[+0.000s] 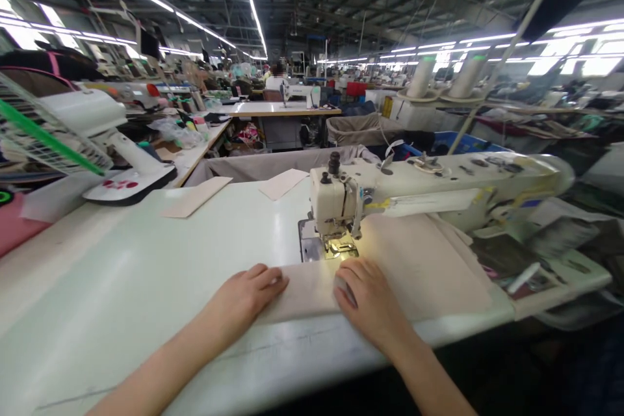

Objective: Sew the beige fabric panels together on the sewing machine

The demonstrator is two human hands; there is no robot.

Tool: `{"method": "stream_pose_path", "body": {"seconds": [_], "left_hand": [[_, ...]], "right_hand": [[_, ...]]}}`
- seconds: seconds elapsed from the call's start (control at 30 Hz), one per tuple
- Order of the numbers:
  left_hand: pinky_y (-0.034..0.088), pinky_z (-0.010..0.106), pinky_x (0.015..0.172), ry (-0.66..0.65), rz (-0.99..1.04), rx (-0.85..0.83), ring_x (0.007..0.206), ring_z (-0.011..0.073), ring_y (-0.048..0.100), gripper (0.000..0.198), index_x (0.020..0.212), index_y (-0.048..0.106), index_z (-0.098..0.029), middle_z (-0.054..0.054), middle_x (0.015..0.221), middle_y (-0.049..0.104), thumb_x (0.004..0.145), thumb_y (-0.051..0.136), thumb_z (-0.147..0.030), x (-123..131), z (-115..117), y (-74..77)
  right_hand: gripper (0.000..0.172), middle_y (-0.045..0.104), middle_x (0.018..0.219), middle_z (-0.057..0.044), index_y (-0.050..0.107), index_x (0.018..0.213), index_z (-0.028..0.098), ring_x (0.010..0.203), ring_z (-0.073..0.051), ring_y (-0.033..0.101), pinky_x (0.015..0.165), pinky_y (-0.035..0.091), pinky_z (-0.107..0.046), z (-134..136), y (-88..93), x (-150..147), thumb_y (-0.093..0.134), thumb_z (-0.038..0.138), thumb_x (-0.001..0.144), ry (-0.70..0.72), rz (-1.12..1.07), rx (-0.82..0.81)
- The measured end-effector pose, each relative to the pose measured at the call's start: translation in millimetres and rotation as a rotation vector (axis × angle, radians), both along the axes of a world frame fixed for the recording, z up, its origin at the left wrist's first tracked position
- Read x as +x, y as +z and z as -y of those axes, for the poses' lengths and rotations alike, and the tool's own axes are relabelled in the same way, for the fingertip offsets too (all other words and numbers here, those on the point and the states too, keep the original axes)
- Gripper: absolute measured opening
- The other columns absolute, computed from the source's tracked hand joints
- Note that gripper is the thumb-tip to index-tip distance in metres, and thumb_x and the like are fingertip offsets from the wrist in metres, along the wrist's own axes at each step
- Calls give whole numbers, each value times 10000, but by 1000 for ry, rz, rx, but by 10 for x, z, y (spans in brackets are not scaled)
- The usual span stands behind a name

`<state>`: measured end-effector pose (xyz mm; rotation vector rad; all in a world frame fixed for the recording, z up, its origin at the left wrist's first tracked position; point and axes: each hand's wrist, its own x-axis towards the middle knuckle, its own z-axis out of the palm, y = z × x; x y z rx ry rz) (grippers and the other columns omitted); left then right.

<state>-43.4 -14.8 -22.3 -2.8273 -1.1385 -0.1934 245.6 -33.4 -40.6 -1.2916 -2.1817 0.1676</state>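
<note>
Through the head camera I have both bare hands on the near side of a pale counter (195, 253), just in front of the head of a white sewing machine (336, 201). The beige cloth (307, 286) lies flat between and under them, its far edge close to the lit metal presser foot (341, 249); whether it passes beneath the foot I cannot tell. My left hand (256, 292) rests on the cloth's left end, fingers bent and close together, palm down; I cannot tell whether the grip pinches the edge or only presses on it. My right hand (368, 299) lies nearer the needle, fingers curved forward and thumb tucked below them, with something greyish showing between; whether that grip is pinching cloth I cannot tell either. To the right, a broad beige panel (424, 266) spreads under the machine's arm, and I cannot make out whether it is joined to the cloth. Beyond my left hand two loose beige pieces lie apart on the counter, a longer one (197, 198) and a smaller one (284, 183). A white fan (90, 110) stands at far left, and two thread cones (422, 78) rise behind the machine.
</note>
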Motion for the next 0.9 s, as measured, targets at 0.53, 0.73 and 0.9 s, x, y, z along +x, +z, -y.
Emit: {"method": "stream_pose_path", "body": {"seconds": [0.53,0.73,0.9], "left_hand": [[239,681,1156,150,51,-164,1275,295,559,308,1212,628,-242,92,1261,683,1025,400,-327,803,-963,37],[209,687,1162,135,82,-186,1278,303,555,344,1219,634,-241,98,1255,688,1025,377,-361,735,-1081,-19],[222,670,1160,137,89,-178,1279,308,552,340,1217,646,-248,95,1264,685,1012,393,-347,759,-1084,-9]], "right_hand": [[246,669,1230,-83,628,1159,232,1242,-283,553,1186,233,-605,129,-43,-215,677,347,947,-100,-9,-87],[249,671,1250,-79,633,1161,236,1273,-291,534,1184,225,-627,78,-46,-222,681,345,943,-108,-28,-85],[252,672,1250,-98,632,1171,227,1254,-290,549,1190,222,-620,75,-59,-237,662,347,952,-116,-20,-78]]}}
